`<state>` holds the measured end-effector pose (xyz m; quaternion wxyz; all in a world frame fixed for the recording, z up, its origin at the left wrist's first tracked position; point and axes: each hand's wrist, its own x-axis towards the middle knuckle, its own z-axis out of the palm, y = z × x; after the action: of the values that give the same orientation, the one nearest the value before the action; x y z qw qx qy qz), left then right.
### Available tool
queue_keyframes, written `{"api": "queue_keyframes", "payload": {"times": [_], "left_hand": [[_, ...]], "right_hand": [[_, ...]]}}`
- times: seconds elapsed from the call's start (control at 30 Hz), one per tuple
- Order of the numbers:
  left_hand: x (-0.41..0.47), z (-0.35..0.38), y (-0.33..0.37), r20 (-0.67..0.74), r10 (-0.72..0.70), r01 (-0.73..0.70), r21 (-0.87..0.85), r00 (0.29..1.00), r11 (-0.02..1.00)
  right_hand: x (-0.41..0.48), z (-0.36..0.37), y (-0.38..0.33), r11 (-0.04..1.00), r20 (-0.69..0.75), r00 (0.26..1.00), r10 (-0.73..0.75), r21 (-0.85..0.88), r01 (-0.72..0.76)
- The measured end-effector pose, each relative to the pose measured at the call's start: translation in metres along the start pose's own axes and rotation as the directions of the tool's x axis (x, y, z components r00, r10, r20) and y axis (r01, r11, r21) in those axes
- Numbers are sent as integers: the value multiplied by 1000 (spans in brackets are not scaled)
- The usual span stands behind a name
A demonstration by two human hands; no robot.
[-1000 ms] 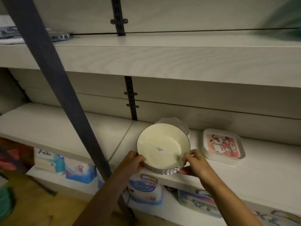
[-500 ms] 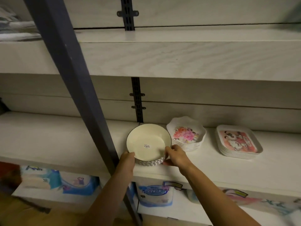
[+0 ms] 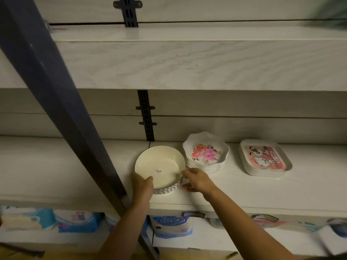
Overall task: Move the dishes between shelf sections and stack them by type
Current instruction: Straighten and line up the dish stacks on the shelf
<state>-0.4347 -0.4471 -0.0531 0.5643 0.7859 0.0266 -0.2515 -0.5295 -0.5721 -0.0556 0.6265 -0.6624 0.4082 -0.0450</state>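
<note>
Cream plates (image 3: 159,164) sit stacked on the shelf (image 3: 244,192): my left hand (image 3: 143,185) grips the rim at seven o'clock, right hand (image 3: 198,181) loose, thumb touching at four o'clock.

Stacked cream bowls (image 3: 160,166) sit just left of stacked floral plates (image 3: 205,153), cartoon trays (image 3: 265,158) farther right

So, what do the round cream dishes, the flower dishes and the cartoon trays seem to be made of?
Round cream dishes: likely glazed ceramic or melamine; smooth soft sheen, dark rim line, ribbed grey outsides. Flower dishes: probably melamine; thin scalloped white rims, printed picture. Cartoon trays: probably melamine too; thin stacked edges, flat printed picture.
</note>
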Motion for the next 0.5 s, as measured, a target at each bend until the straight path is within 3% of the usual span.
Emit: {"api": "queue_keyframes", "payload": {"times": [0.1,0.23,0.4,0.5], "left_hand": [[-14,12,10,46,210,-214,163,977,963],[-24,39,29,114,403,-419,210,908,883],[-4,82,54,229,390,-443,262,892,858],[12,106,65,241,356,-425,369,903,827]], "right_hand": [[-11,-26,-2,999,-30,998,-53,-5,53],[-18,-73,3,998,-119,992,-50,27,54],[-4,-125,8,999,-213,977,-23,26,29],[13,-142,9,1000,-194,981,0,-26,-5]]}}
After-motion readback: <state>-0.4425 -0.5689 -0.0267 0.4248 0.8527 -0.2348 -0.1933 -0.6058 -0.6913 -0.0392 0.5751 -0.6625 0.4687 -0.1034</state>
